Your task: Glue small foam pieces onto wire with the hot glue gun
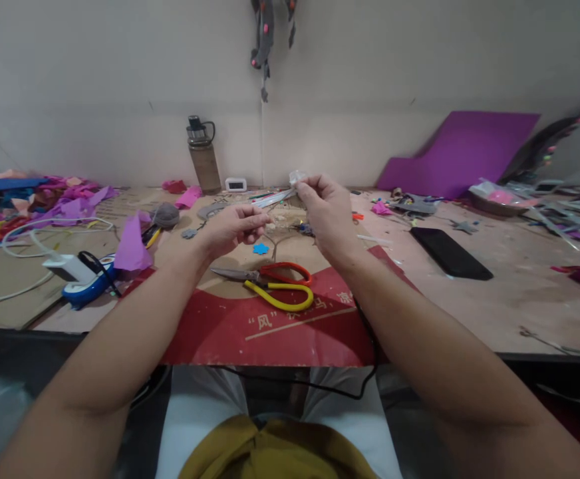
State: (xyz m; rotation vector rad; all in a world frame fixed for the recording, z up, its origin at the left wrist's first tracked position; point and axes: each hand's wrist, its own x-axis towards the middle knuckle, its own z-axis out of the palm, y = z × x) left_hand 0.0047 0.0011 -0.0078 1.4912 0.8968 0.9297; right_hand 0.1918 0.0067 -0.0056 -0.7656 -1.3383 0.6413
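My right hand (328,209) pinches a crumpled piece of clear plastic (297,177) between thumb and fingers, above the middle of the table. Shiny, whitish plastic (275,198) stretches from there towards the left, over my other hand. My left hand (235,229) is closed, thumb against fingertips; whatever sits in that pinch is too small or hidden. Below both hands lie scissors (275,285) with one red and one yellow handle, blades to the left. A blue flower-shaped cutout (261,249) rests just beyond them, and a grey flower cutout (189,233) is left of my left hand.
A red-printed cardboard sheet (270,339) covers the table's front. Left are a blue power strip (88,286) with cables, purple felt (133,246) and a bottle (203,159). On the right lie a black phone (450,253), a bowl (499,201) and a purple sheet (464,153) against the wall.
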